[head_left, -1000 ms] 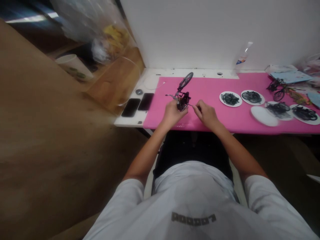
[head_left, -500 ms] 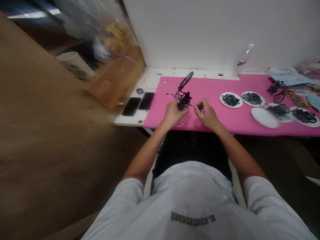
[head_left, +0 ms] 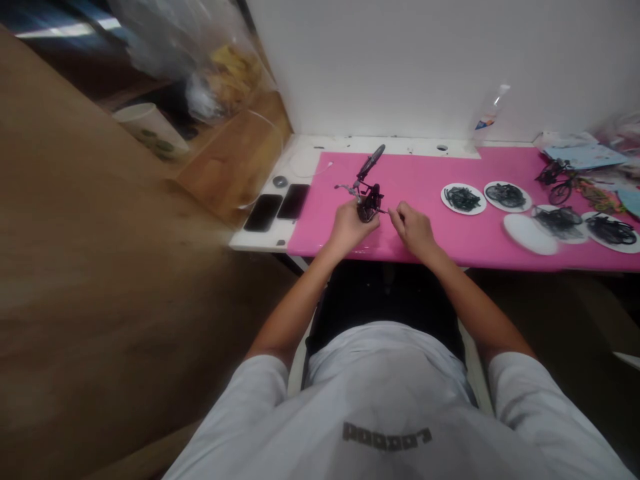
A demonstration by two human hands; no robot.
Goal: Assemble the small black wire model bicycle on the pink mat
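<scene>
A small black-and-grey model bicycle (head_left: 370, 200) is held over the pink table cover, its one wheel pointing up and away from me. My left hand (head_left: 349, 228) is closed around its lower part, which the fingers partly hide. From the bicycle's right side a thin dark rod-like part sticks out toward my right hand (head_left: 415, 230). The right fingers are curled and pinched at the end of that part. Whether it is a tool or a piece of the bicycle I cannot tell.
White plates (head_left: 463, 211) of dark parts stand on the right of the pink cover (head_left: 420, 180). Beyond them are another model bicycle (head_left: 559, 187) and papers (head_left: 585, 158). Two dark phones (head_left: 263, 213) lie at left. A clear bottle (head_left: 493, 110) stands by the wall.
The bicycle has turned slightly, so its raised wheel shows narrower. My right fingers have curled in more around the thin part's end. The left hand keeps its hold.
</scene>
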